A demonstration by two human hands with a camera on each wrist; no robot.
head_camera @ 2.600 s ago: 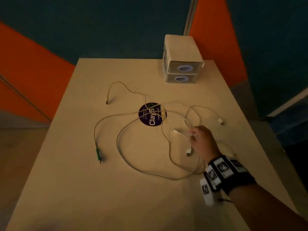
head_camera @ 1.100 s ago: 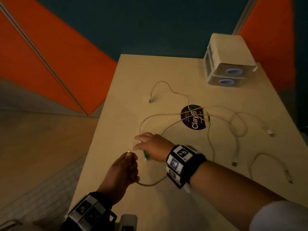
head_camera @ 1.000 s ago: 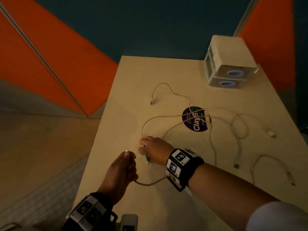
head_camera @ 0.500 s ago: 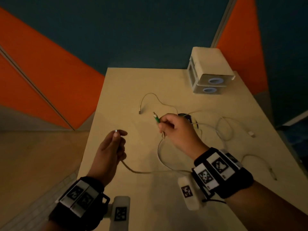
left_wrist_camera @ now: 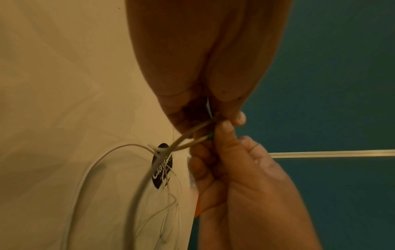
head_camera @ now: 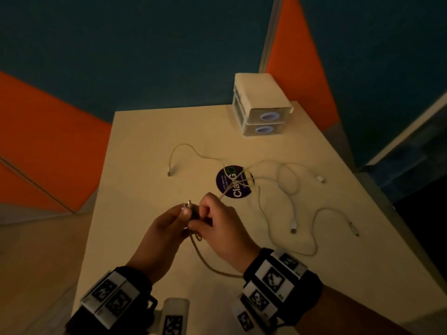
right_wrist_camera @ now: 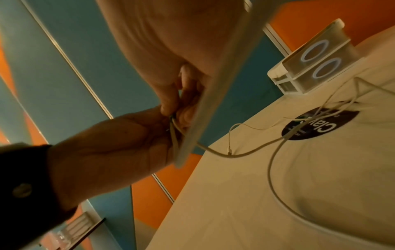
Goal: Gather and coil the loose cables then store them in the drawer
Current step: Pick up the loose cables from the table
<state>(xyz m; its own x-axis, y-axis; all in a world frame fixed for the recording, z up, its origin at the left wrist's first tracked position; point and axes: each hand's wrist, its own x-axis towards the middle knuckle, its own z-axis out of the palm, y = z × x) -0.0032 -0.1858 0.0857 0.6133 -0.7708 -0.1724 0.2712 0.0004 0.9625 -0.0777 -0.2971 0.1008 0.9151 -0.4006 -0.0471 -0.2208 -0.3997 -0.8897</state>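
Observation:
A beige cable [head_camera: 210,264] with a green plug hangs in a loop between my two hands above the table [head_camera: 135,165]. My left hand [head_camera: 184,211] pinches one plug end between thumb and fingers. My right hand [head_camera: 200,212] pinches the green plug end right against it, so both ends meet. In the left wrist view both strands of the cable [left_wrist_camera: 192,135] run out from between the fingertips [left_wrist_camera: 239,118]. The far part of the cable lies over a round dark sticker [head_camera: 233,182]. The drawer unit [head_camera: 262,117], two stacked white drawers, stands shut at the table's back right.
Several white cables [head_camera: 293,204] lie tangled to the right of the sticker, their plugs loose on the table. A thin cable [head_camera: 186,147] curves at the back centre. The table's left edge [head_camera: 96,206] drops off to the floor close to my left hand.
My right hand has carried the green plug end left and down to the left hand. The two ends now touch and the cable hangs doubled below them.

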